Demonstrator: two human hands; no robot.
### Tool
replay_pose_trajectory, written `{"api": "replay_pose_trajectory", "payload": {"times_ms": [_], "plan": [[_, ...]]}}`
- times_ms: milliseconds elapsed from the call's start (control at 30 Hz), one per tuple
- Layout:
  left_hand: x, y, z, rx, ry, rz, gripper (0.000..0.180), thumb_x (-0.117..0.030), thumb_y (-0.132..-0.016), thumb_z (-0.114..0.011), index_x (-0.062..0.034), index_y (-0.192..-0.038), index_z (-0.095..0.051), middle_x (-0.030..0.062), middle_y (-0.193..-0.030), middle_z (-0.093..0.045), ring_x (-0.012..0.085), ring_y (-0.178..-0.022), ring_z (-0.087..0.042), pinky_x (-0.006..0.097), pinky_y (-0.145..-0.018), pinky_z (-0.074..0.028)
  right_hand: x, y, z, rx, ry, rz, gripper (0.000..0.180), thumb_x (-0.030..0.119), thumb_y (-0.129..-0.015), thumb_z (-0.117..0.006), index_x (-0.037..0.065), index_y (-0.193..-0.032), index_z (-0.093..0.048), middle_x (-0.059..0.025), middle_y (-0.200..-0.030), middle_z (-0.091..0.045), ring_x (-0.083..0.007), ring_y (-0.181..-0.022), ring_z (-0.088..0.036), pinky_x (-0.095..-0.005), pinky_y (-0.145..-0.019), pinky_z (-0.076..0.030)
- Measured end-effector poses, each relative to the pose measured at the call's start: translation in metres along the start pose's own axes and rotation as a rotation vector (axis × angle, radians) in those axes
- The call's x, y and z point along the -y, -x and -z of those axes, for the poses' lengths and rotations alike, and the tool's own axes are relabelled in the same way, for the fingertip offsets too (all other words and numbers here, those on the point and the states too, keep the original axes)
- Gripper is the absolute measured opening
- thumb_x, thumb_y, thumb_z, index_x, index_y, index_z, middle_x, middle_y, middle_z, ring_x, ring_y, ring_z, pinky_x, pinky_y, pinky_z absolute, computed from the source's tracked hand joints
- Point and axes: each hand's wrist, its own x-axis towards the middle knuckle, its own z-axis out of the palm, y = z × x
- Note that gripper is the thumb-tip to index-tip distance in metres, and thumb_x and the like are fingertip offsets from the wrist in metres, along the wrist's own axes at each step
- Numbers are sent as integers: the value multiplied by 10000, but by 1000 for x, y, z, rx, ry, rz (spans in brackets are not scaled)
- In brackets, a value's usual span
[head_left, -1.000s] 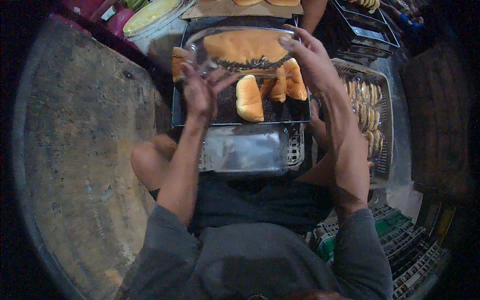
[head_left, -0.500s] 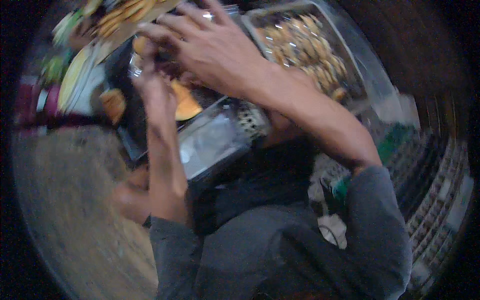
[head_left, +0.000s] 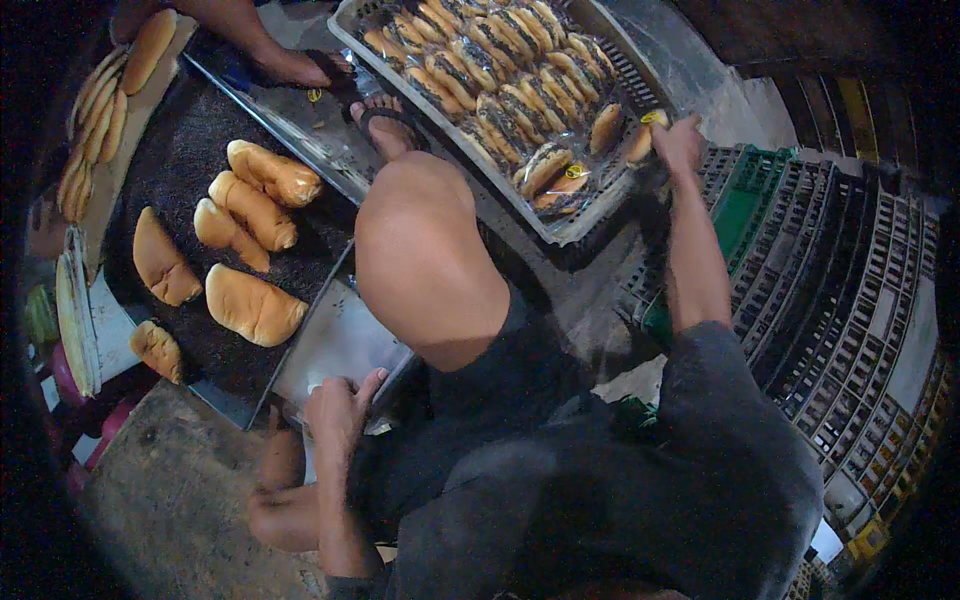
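My right hand (head_left: 681,146) is closed on a wrapped bread roll (head_left: 644,138) with a yellow label, at the right side of a grey plastic crate (head_left: 560,228). Inside the crate lie rows of filled rolls (head_left: 500,85) in clear wrappers. My left hand (head_left: 338,412) is at the near end of a shiny metal tray (head_left: 335,335), its thumb apart from its bent fingers, holding nothing I can see. Beyond it, several unwrapped bread rolls (head_left: 255,305) lie on a dark tray (head_left: 200,120) covered in dark crumbs or shreds.
More long rolls (head_left: 150,50) are lined up on a board at the far left. Another person's leg and sandalled foot (head_left: 300,68) are by the dark tray. My bent knee (head_left: 430,260) stands between tray and crate. Stacked plastic crates (head_left: 800,270) fill the right side.
Both hands were together over the dark tray. The right has moved right to the crate with a wrapped roll; the left has drawn back to the metal tray. The view has shifted.
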Motion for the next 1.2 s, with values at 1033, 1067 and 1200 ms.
{"api": "replay_pose_trajectory", "payload": {"times_ms": [1033,1067,1200], "plan": [[61,11,71,-965,2149,-269,325,-319,-869,-665,-12,-964,-618,95,-880,-664,190,-814,-651,341,-729,-536,284,408,102,964,-1152,900,262,206,-909,-587,-43,-826,-595,-75,-735,-618,-139,-661,-602,-276,-574,-487],[76,11,76,-1025,2141,-206,319,-313,-865,-671,-13,-962,-619,94,-878,-664,191,-806,-652,344,-729,-540,302,417,96,823,-1087,1056,282,221,-907,-580,-39,-801,-603,-107,-716,-623,-188,-662,-614,-311,-590,-483],[180,8,104,-1509,2030,73,383,-369,-860,-666,-12,-988,-612,82,-853,-653,201,-706,-630,358,-634,-543,388,429,35,340,-813,1362,371,304,-903,-548,-29,-775,-650,-217,-766,-657,-365,-763,-650,-436,-700,-497]]}}
